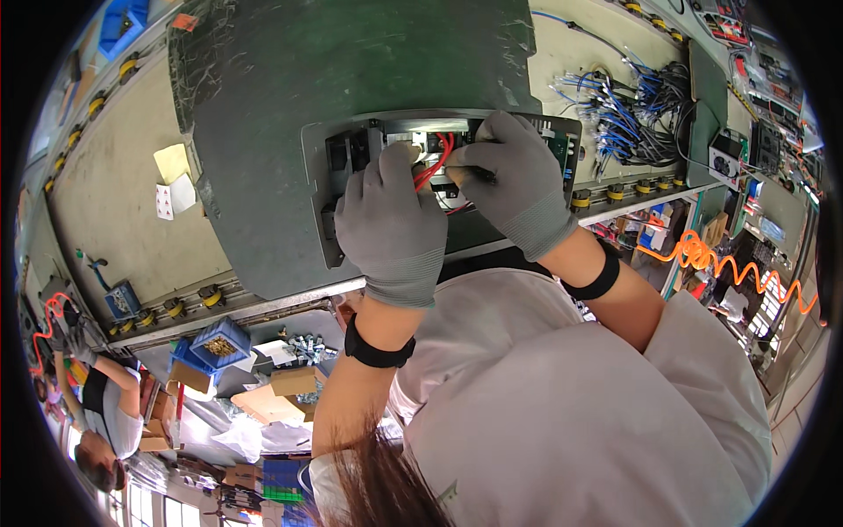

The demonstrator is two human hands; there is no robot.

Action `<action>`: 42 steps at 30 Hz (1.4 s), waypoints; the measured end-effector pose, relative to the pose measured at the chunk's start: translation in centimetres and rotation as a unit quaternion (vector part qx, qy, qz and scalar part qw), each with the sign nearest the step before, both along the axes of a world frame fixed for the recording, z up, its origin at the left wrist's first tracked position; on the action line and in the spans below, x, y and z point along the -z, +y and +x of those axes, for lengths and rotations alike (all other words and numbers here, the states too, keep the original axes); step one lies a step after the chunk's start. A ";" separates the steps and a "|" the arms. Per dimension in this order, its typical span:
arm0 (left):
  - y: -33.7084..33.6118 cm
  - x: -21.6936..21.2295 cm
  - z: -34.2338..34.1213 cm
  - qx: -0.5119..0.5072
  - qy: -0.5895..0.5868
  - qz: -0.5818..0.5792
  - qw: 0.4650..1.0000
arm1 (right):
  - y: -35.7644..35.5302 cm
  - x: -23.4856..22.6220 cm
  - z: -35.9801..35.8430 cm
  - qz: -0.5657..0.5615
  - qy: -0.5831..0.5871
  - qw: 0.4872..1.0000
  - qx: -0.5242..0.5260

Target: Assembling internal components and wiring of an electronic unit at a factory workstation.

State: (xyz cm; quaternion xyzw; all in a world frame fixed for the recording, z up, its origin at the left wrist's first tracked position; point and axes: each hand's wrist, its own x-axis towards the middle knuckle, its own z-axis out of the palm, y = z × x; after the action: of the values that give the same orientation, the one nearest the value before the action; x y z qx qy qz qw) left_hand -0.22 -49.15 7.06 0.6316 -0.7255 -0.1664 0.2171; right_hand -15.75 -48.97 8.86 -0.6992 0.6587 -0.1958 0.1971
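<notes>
Red wires (pixel 436 168) curve within an open dark casing (pixel 316 167), their ends apparently hidden.

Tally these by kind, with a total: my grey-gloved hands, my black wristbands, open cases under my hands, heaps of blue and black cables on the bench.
Grey-gloved hands: 2 (left hand, right hand)
Black wristbands: 2 (left wristband, right wristband)
Open case: 1
Cable heap: 1
Total: 6

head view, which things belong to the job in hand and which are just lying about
Seemingly in the job:
- open dark case
- red wires inside it
- left hand, right hand

Seemingly lying about:
- blue and black cables
- yellow paper slip
</notes>
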 end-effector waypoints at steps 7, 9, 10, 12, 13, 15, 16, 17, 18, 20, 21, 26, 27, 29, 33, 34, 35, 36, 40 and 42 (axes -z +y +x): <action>-0.2 0.1 0.3 0.008 0.012 -0.005 1.000 | 0.0 -0.1 0.2 0.005 0.008 1.000 0.004; -0.3 0.1 0.2 0.005 0.003 0.003 1.000 | 0.0 -0.1 0.2 -0.003 0.007 1.000 0.003; -0.3 0.0 0.1 -0.001 0.009 0.015 1.000 | 0.0 -0.2 0.2 -0.007 0.013 1.000 0.003; -0.5 -0.2 0.0 -0.010 0.021 0.051 0.998 | 0.0 -0.2 0.2 0.000 -0.001 1.000 0.004; -0.6 -0.4 0.0 -0.015 0.022 0.071 0.997 | 0.0 -0.1 0.1 0.004 -0.004 1.000 0.007; -0.9 -0.7 -0.2 -0.025 0.020 0.126 0.992 | 0.1 0.0 0.1 -0.003 -0.003 1.000 0.007; -1.0 -0.9 -0.3 -0.028 0.010 0.131 0.991 | 0.1 0.0 0.1 -0.008 -0.001 1.000 0.009; -1.2 -1.1 -0.4 -0.031 0.000 0.135 0.990 | 0.2 0.2 0.2 -0.009 0.004 1.000 0.016; -1.3 -1.2 -0.6 -0.033 -0.007 0.130 0.991 | 0.2 0.2 0.2 -0.015 0.012 1.000 0.016; -1.5 -1.5 -0.9 -0.031 -0.024 0.144 0.989 | 0.4 0.3 0.2 -0.027 0.028 0.999 0.019; -1.5 -1.6 -1.1 -0.034 -0.038 0.162 0.985 | 0.5 0.4 0.2 -0.022 0.022 0.999 0.026; -1.7 -2.1 -1.6 -0.043 -0.055 0.198 0.978 | 0.8 0.4 0.0 -0.006 0.006 0.999 0.036; -1.7 -2.1 -1.6 -0.046 -0.060 0.207 0.975 | 0.8 0.4 -0.1 -0.003 0.003 0.999 0.034; -1.7 -2.2 -1.7 -0.051 -0.063 0.219 0.972 | 0.9 0.3 -0.2 0.001 -0.002 0.999 0.033; -1.9 -2.3 -1.7 -0.059 -0.062 0.225 0.971 | 1.2 0.0 -0.3 -0.005 0.018 0.999 0.027; -2.0 -2.4 -1.8 -0.062 -0.063 0.225 0.970 | 1.3 0.1 -0.3 -0.007 0.031 0.999 0.022; -2.0 -2.5 -1.8 -0.061 -0.056 0.229 0.970 | 1.3 0.2 -0.4 -0.018 0.008 0.999 0.037; -2.0 -2.6 -1.9 -0.059 -0.050 0.234 0.969 | 1.4 0.4 -0.5 -0.026 -0.015 0.998 0.051; -2.2 -2.6 -2.0 -0.083 -0.040 0.253 0.963 | 1.8 1.2 -1.0 -0.063 -0.019 0.998 0.020; -2.0 -2.8 -1.7 -0.054 -0.057 0.215 0.973 | 1.2 1.5 -0.7 -0.094 0.003 0.996 0.006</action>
State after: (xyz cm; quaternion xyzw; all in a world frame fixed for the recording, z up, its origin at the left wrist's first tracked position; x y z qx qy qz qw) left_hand -1.88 -51.11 9.89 0.7103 -0.6487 -0.2699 0.0429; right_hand -16.50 -47.77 7.32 -0.7112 0.6422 -0.2560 0.1273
